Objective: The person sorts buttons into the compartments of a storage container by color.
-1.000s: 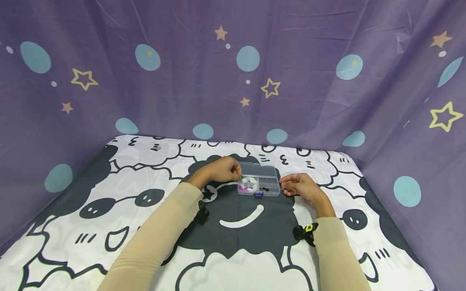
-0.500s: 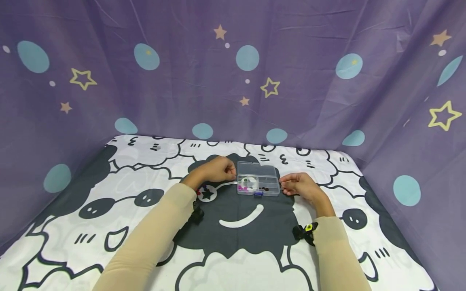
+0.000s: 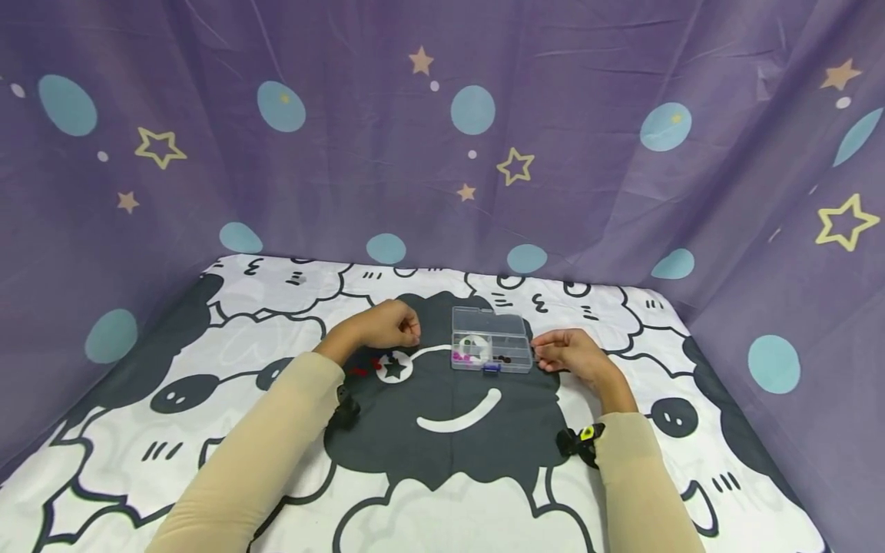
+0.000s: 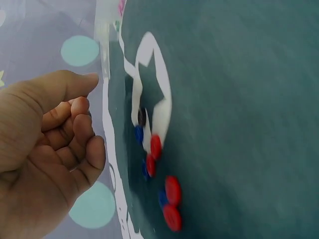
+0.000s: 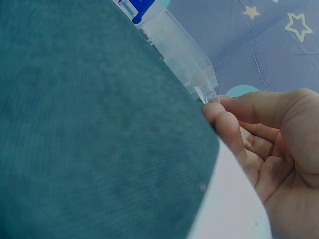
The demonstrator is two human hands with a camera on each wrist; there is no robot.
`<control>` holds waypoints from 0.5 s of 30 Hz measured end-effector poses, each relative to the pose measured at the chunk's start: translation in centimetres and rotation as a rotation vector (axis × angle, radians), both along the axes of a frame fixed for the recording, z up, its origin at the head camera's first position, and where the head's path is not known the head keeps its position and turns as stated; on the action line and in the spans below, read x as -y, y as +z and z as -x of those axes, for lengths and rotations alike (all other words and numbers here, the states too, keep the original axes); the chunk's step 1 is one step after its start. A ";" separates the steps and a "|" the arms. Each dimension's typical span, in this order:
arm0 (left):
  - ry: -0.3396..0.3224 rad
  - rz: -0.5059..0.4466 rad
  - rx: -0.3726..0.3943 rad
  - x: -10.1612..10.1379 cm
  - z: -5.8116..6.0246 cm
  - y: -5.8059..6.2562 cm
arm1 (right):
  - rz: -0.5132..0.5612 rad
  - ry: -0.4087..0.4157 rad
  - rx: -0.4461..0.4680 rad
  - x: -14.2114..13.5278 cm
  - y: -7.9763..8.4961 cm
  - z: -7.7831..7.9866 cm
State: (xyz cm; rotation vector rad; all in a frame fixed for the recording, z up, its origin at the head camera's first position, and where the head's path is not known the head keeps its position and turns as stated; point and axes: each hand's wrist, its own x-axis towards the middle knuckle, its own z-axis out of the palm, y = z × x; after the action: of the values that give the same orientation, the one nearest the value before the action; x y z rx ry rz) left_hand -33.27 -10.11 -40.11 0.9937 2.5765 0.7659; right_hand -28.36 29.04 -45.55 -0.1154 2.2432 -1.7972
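Note:
A clear plastic box [image 3: 512,344] with compartments and a blue latch [image 3: 492,368] lies on the cloth, its clear lid [image 3: 473,319] folded back. Pink pieces [image 3: 460,357] sit in its left compartment and dark ones [image 3: 503,359] farther right. My right hand [image 3: 570,355] pinches the box's right end between thumb and index finger, seen close in the right wrist view. Left of the box, my left hand [image 3: 387,324] hovers with loosely curled fingers and nothing visible in them. Below it lie small round red discs [image 4: 172,190], with blue discs [image 4: 139,134] and a black one [image 4: 142,116] among them.
The cloth [image 3: 387,514] has a black and white cartoon sheep print, with a white star circle [image 3: 406,367] beside the discs. A purple curtain [image 3: 387,153] with stars and blue spots hangs behind and along both sides.
My left hand has moved left from the box's left edge to above the discs, uncovering several red ones. The right hand and the box have stayed put.

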 end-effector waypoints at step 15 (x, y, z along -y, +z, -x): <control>0.039 0.032 0.053 4.1 -0.9 -0.1 | -0.005 0.000 0.000 0.0 0.1 0.0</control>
State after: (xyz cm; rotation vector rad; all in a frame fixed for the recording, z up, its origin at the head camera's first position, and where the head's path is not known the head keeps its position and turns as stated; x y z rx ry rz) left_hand -32.39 -14.17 -40.19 0.9039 2.5618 0.7480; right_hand -28.31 28.99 -45.49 -0.1142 2.2479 -1.7911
